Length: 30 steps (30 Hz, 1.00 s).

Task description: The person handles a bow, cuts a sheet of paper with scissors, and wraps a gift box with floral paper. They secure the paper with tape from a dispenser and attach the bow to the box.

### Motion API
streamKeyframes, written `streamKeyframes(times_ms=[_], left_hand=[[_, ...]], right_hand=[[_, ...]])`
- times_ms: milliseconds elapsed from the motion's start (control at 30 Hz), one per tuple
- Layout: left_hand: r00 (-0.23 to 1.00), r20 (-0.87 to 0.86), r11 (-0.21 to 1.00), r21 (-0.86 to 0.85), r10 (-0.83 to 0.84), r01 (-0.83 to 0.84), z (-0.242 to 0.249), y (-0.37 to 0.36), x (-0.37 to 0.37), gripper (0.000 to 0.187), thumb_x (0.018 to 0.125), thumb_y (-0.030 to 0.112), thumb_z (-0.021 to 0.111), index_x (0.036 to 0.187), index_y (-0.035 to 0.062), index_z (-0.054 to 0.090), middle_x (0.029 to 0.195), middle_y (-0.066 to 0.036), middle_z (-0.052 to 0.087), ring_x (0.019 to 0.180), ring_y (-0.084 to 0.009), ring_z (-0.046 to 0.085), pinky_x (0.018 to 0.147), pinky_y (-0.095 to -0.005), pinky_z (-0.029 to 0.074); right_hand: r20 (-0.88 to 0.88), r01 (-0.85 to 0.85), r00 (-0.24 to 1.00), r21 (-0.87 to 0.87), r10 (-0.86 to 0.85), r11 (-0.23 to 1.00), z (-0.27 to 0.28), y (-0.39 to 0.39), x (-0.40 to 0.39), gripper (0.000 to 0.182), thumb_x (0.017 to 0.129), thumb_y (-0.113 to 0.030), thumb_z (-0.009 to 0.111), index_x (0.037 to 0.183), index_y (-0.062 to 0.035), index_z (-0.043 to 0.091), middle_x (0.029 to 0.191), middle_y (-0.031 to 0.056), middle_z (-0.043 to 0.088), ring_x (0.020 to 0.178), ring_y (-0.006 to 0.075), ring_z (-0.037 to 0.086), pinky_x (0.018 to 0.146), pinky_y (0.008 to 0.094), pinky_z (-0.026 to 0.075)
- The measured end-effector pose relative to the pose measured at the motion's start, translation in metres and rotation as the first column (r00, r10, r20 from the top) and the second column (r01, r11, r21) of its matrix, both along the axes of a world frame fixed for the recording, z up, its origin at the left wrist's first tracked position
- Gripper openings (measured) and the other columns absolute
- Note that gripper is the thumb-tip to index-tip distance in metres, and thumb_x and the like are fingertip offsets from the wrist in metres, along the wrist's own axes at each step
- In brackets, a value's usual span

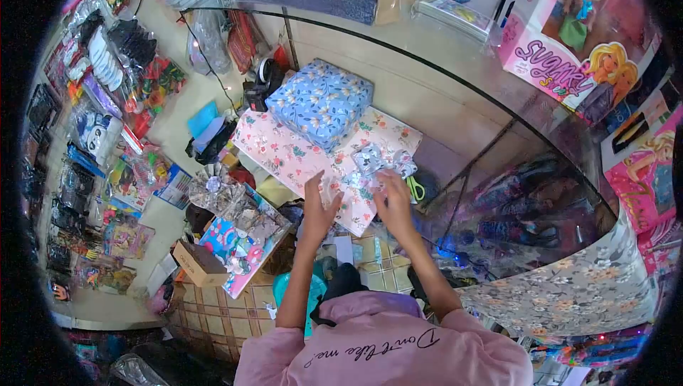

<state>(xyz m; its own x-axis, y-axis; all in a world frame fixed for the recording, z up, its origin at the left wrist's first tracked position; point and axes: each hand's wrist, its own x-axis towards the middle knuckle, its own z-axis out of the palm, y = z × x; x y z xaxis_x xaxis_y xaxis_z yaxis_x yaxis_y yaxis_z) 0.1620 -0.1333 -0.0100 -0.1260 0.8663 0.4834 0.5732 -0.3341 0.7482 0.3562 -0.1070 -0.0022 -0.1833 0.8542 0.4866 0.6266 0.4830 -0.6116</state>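
Note:
My left hand hovers over the near edge of a wide flat box in pink floral paper, fingers apart and holding nothing. On the right of that box, my right hand has its fingers curved with the thumb apart. Its fingertips are beside, perhaps touching, a crumpled piece of pale blue patterned paper; contact is hard to make out. A box wrapped in blue floral paper rests on the far part of the pink one. Close to my right hand are green scissor handles.
A black tape dispenser stands left of the blue box. Nearer on the left are a pile of clear-wrapped items and a small brown carton. A glass counter curves along the right. Packaged toys and a doll box surround it.

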Motion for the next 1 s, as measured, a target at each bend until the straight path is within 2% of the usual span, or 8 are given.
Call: streamKeyframes(times_ms=[200, 433, 467, 600, 700, 733, 867, 1000], left_hand=[[0.988, 0.105, 0.977, -0.191, 0.113, -0.092, -0.023, -0.037, -0.010, 0.053, 0.077, 0.013, 0.068, 0.122, -0.0030, 0.043, 0.112, -0.019, 0.049, 0.106, -0.0308, 0.048, 0.092, -0.0382, 0.038], [0.962, 0.157, 0.937, -0.308, 0.223, -0.167, -0.056, -0.075, -0.038, 0.050, 0.080, 0.011, 0.067, 0.122, -0.0015, 0.043, 0.120, -0.017, 0.049, 0.111, -0.0261, 0.049, 0.096, -0.0364, 0.039], [0.955, 0.194, 0.943, -0.292, 0.223, -0.161, -0.063, -0.077, -0.038, 0.050, 0.080, 0.011, 0.067, 0.122, -0.0013, 0.044, 0.120, -0.016, 0.049, 0.111, -0.0258, 0.050, 0.095, -0.0363, 0.040], [0.945, 0.246, 0.943, -0.304, 0.217, -0.137, -0.081, -0.086, -0.034, 0.046, 0.080, 0.010, 0.067, 0.120, -0.0005, 0.045, 0.119, -0.015, 0.050, 0.108, -0.0249, 0.052, 0.092, -0.0363, 0.042], [0.935, 0.262, 0.905, -0.410, 0.239, -0.117, -0.076, -0.093, -0.028, 0.044, 0.080, 0.011, 0.067, 0.117, 0.0002, 0.047, 0.118, -0.014, 0.052, 0.105, -0.0254, 0.054, 0.089, -0.0358, 0.044], [0.917, 0.312, 0.918, -0.378, 0.249, -0.121, -0.075, -0.096, -0.026, 0.042, 0.080, 0.011, 0.067, 0.116, 0.0013, 0.048, 0.115, -0.014, 0.054, 0.103, -0.0249, 0.055, 0.087, -0.0349, 0.045], [0.917, 0.241, 0.894, -0.397, 0.319, -0.207, -0.076, -0.117, -0.042, 0.036, 0.083, 0.011, 0.063, 0.115, 0.0018, 0.050, 0.111, -0.013, 0.056, 0.104, -0.0225, 0.055, 0.089, -0.0339, 0.044], [0.816, 0.347, 0.840, -0.466, 0.462, -0.277, -0.087, -0.149, -0.068, 0.030, 0.085, 0.012, 0.060, 0.112, 0.0019, 0.052, 0.110, -0.011, 0.057, 0.103, -0.0188, 0.054, 0.089, -0.0311, 0.042]], right_hand=[[0.196, 0.026, 0.980, -0.062, -0.014, 0.998, -0.028, -0.002, -0.017, 0.044, 0.085, -0.019, 0.057, 0.124, -0.0026, 0.047, 0.127, 0.0199, 0.045, 0.124, 0.0333, 0.038, 0.105, 0.0530, 0.017], [-0.117, -0.099, 0.989, -0.087, 0.088, 0.991, -0.001, -0.016, -0.021, 0.032, 0.084, -0.012, 0.057, 0.115, -0.0034, 0.055, 0.122, 0.0175, 0.050, 0.119, 0.0327, 0.043, 0.107, 0.0512, 0.014], [-0.122, -0.117, 0.987, -0.101, 0.105, 0.988, 0.003, -0.021, -0.022, 0.028, 0.083, -0.007, 0.057, 0.110, -0.0038, 0.057, 0.117, 0.0165, 0.052, 0.116, 0.0311, 0.046, 0.105, 0.0459, 0.023], [-0.296, -0.219, 0.942, -0.189, 0.157, 0.957, 0.001, -0.044, -0.031, 0.026, 0.079, 0.001, 0.058, 0.105, -0.0027, 0.060, 0.111, 0.0148, 0.056, 0.110, 0.0289, 0.051, 0.093, 0.0349, 0.038], [-0.292, -0.289, 0.927, -0.161, 0.234, 0.944, 0.000, -0.056, -0.044, 0.022, 0.080, -0.001, 0.058, 0.102, -0.0022, 0.060, 0.108, 0.0144, 0.055, 0.106, 0.0312, 0.052, 0.093, 0.0378, 0.038], [-0.283, -0.290, 0.930, -0.179, 0.233, 0.940, -0.009, -0.059, -0.051, 0.021, 0.081, 0.000, 0.058, 0.101, -0.0023, 0.060, 0.106, 0.0143, 0.056, 0.106, 0.0310, 0.052, 0.092, 0.0379, 0.039], [-0.296, -0.393, 0.900, -0.235, 0.319, 0.889, -0.036, -0.070, -0.076, 0.018, 0.082, -0.001, 0.057, 0.100, -0.0037, 0.061, 0.106, 0.0141, 0.055, 0.104, 0.0306, 0.052, 0.092, 0.0383, 0.039], [-0.282, -0.482, 0.871, -0.329, 0.403, 0.812, -0.068, -0.083, -0.100, 0.017, 0.083, -0.004, 0.055, 0.099, -0.0036, 0.060, 0.107, 0.0148, 0.055, 0.105, 0.0313, 0.052, 0.093, 0.0385, 0.038]])
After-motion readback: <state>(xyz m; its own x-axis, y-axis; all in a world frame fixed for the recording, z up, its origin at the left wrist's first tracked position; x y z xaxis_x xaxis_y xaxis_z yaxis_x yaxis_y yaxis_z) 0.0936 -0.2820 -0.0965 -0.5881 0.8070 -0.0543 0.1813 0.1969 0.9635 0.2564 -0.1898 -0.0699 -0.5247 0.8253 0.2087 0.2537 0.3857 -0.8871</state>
